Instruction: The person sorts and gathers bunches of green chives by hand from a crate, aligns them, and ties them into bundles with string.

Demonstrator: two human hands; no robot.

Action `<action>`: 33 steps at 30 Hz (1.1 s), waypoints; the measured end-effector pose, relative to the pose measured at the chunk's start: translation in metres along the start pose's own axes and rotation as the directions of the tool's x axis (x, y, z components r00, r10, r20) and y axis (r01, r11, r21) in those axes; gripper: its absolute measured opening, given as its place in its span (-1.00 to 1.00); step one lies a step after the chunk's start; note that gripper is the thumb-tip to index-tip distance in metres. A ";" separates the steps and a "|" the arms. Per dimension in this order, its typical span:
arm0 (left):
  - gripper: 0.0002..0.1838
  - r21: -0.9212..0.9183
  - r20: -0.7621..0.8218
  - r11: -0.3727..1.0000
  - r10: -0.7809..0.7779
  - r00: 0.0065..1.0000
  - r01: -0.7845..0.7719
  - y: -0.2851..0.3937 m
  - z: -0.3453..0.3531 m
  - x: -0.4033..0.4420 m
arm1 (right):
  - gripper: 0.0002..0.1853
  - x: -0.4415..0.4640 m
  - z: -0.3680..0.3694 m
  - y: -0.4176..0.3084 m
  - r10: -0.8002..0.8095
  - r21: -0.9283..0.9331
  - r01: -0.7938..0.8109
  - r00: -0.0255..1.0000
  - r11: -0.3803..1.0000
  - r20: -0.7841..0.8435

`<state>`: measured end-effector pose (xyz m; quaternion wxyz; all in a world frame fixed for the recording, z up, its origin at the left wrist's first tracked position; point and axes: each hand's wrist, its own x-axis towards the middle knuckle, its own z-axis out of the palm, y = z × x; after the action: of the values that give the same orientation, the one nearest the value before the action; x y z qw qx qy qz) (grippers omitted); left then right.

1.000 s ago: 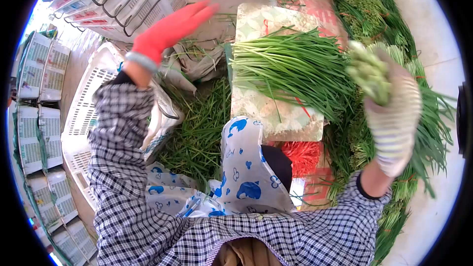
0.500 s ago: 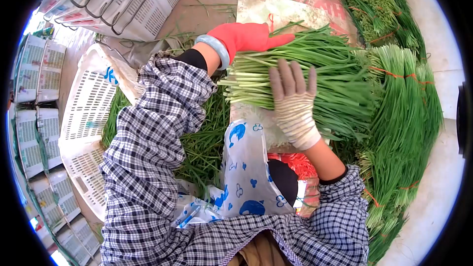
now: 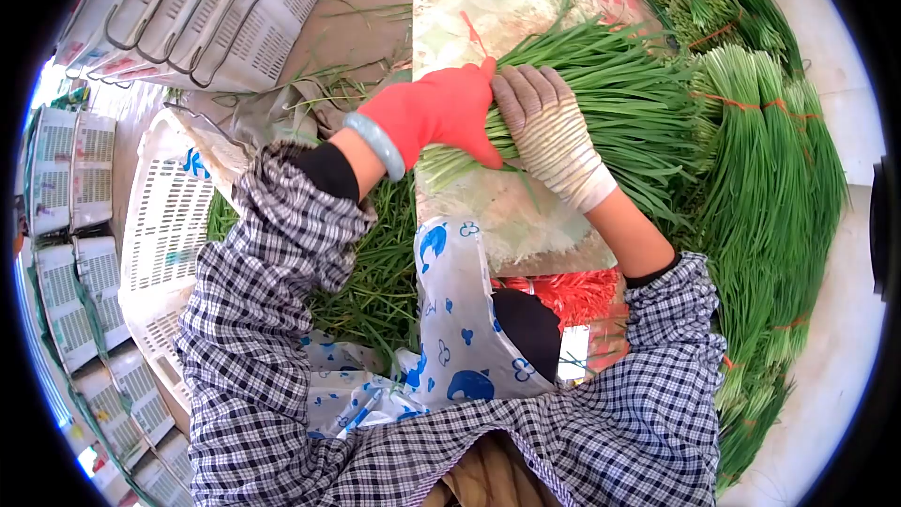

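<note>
Loose garlic chives [image 3: 610, 94] lie gathered in a thick bunch across a pale board [image 3: 460, 14], pale stalk ends to the left, green leaves fanned to the right. My left hand [image 3: 436, 113], in a red glove, is closed around the stalks near their cut ends. Pressed against the bunch just to its right is my right hand [image 3: 549, 127], in a striped glove with grey fingertips, fingers together and curled over the top. Its thumb is hidden. A thin red tie [image 3: 472, 30] sticks up just beyond the left hand.
Tied bundles of chives [image 3: 765, 188] are heaped on the right. A pile of red ties [image 3: 563, 296] sits below the board. Loose green leaves [image 3: 371, 272] lie left of the apron [image 3: 455, 319]. White plastic baskets [image 3: 169, 225] stand on the left, and more crates [image 3: 235, 19] at the upper left.
My left hand has gone from pointing over the stalks to closing around them. The right hand has moved up and left, and the spread chives are now squeezed into a narrower bunch.
</note>
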<state>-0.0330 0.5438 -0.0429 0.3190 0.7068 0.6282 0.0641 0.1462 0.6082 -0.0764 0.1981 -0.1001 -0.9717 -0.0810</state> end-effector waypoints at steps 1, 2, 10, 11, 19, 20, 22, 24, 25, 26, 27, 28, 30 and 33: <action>0.26 0.067 -0.099 0.990 -0.114 0.988 0.121 0.006 0.006 -0.005 | -0.33 -0.002 0.000 -0.001 0.005 -0.002 -0.005 1.000 1.000 0.006; 0.33 0.069 -0.160 0.990 -0.113 0.981 0.126 0.012 0.010 -0.010 | -0.35 -0.005 0.001 -0.003 -0.004 -0.005 0.004 1.000 1.000 -0.008; 0.29 0.123 -0.264 0.984 -0.093 0.960 0.129 0.019 0.023 -0.016 | -0.11 -0.030 -0.022 0.013 0.003 -0.051 -0.001 0.999 0.999 0.033; 0.28 0.120 -0.241 0.982 -0.113 0.964 0.145 0.020 0.023 -0.015 | -0.01 -0.029 -0.030 0.017 0.086 -0.038 -0.082 0.990 0.996 0.109; 0.38 0.218 -0.350 0.971 -0.015 0.937 0.097 0.030 0.035 -0.025 | 0.18 -0.009 -0.026 0.032 -0.029 -0.003 0.032 0.947 0.999 0.319; 0.39 0.274 -0.357 0.952 -0.033 0.933 0.138 0.033 0.037 -0.025 | 0.19 -0.010 -0.027 0.032 -0.031 0.001 0.033 0.950 0.999 0.310; 0.38 0.299 -0.382 0.939 -0.045 0.923 0.170 0.036 0.043 -0.026 | 0.18 -0.010 -0.028 0.029 -0.028 -0.001 0.029 0.950 1.000 0.312; 0.35 0.346 -0.453 0.913 -0.039 0.891 0.216 0.034 0.049 -0.024 | 0.17 -0.012 -0.028 0.029 -0.031 0.008 0.030 0.952 1.000 0.304; 0.35 0.345 -0.452 0.914 -0.035 0.891 0.212 0.034 0.049 -0.023 | 0.17 -0.014 -0.027 0.028 -0.028 0.005 0.028 0.951 1.000 0.307; 0.33 0.291 -0.417 0.931 -0.083 0.905 0.220 0.034 0.047 -0.022 | 0.16 -0.015 -0.025 0.027 -0.012 -0.018 0.017 0.964 1.000 0.264; 0.31 0.235 -0.380 0.945 -0.128 0.916 0.230 0.034 0.045 -0.021 | 0.15 -0.016 -0.026 0.025 0.002 -0.041 0.007 0.975 0.999 0.220; 0.31 0.232 -0.381 0.946 -0.125 0.916 0.226 0.033 0.044 -0.022 | 0.07 -0.018 -0.033 0.020 0.028 -0.083 -0.010 0.976 0.997 0.217; 0.26 0.181 -0.385 0.960 -0.132 0.913 0.215 0.030 0.043 -0.023 | -0.03 -0.029 -0.056 0.005 0.070 -0.017 -0.068 0.989 0.998 0.134; 0.23 0.121 -0.411 0.975 -0.122 0.903 0.187 0.023 0.045 -0.021 | -0.49 -0.080 -0.064 -0.020 0.157 0.127 -0.132 0.965 0.983 -0.209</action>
<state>0.0041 0.5076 -0.0599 0.1306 0.6493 0.7375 0.1320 0.2378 0.5629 -0.0526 0.3143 -0.1499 -0.9371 -0.0221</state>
